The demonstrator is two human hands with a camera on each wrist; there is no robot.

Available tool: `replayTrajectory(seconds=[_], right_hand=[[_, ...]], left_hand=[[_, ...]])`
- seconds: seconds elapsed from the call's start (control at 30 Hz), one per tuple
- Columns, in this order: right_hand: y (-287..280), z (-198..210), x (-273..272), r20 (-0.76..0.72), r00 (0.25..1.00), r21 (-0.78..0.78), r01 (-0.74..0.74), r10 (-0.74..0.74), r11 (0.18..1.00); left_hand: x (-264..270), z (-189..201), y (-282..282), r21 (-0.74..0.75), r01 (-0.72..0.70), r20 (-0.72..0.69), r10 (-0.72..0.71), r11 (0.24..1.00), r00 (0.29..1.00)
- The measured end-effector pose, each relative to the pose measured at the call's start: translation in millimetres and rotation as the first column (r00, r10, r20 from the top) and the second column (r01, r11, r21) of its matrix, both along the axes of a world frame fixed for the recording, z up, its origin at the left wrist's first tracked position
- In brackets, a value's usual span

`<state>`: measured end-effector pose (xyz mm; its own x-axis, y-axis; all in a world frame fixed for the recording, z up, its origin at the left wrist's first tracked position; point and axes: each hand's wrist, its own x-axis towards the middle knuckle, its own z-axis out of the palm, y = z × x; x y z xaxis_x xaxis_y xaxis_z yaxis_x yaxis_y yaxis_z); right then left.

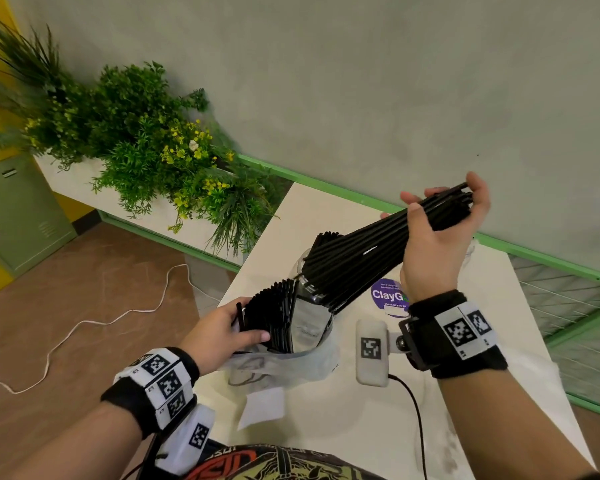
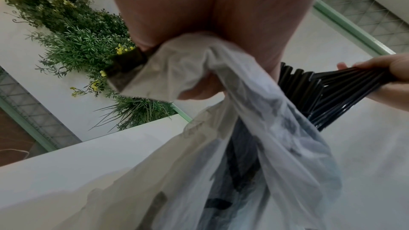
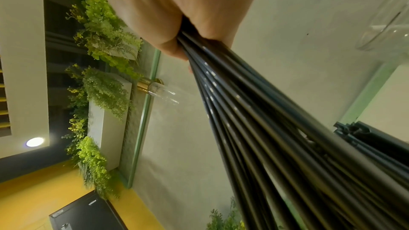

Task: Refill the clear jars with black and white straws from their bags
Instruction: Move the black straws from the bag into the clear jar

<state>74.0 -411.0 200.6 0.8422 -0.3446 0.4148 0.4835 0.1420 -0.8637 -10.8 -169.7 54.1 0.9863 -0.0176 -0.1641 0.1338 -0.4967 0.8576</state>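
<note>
My right hand grips one end of a thick bundle of black straws and holds it slanted above the table; in the right wrist view the black straws run away from my palm. The bundle's lower end reaches a clear jar, partly hidden behind it. My left hand holds the mouth of a thin plastic bag together with more black straws standing fanned in it. The left wrist view shows the plastic bag bunched in my fingers, dark straws inside.
The white table has a purple round sticker, a paper slip and a black cable. A second clear jar shows in the right wrist view. A planter of greenery and a green rail lie beyond the table.
</note>
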Motion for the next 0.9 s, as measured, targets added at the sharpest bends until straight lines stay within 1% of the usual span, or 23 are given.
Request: replayTrajectory(seconds=[0.1,0.2,0.3,0.47,0.6,0.67,0.83,0.9], right_hand=[[-7.1,0.6,3.7,0.062,0.993,0.023,0.096,-0.097,0.995],[-8.5,-2.0,12.9,0.057,0.990,0.047,0.127,-0.130,0.991],[-0.3,-3.8,22.1,0.069,0.987,-0.002,0.148,-0.148,0.989],[18.3,-13.8,27.3,0.113,0.989,-0.114,0.108,-0.096,0.988],[20.0,-28.1,25.1,0.155,0.982,-0.197,0.140,-0.110,0.970],[21.2,-36.4,23.5,0.158,0.983,-0.225,0.132,-0.098,0.965],[32.0,-55.5,18.2,0.224,0.975,-0.327,0.064,0.012,0.943],[35.1,-62.3,17.7,0.228,0.973,-0.355,0.045,0.040,0.934]], left_hand=[[-1.6,1.5,0.5,-0.009,-0.001,0.011,0.001,1.000,1.000],[-2.5,1.1,1.0,-0.008,0.000,0.013,0.000,1.000,1.000],[-1.6,-0.2,0.9,-0.010,-0.003,0.007,0.003,1.000,1.000],[0.8,-1.5,2.1,-0.014,-0.003,-0.004,0.003,1.000,1.000],[-0.1,-3.4,3.7,-0.017,-0.013,-0.010,0.013,1.000,1.000],[-0.5,-4.6,4.3,-0.010,-0.020,-0.004,0.020,1.000,1.000],[1.0,-5.5,5.0,-0.001,-0.018,-0.005,0.018,1.000,1.000],[1.8,-6.5,4.7,-0.002,-0.020,-0.008,0.020,1.000,1.000]])
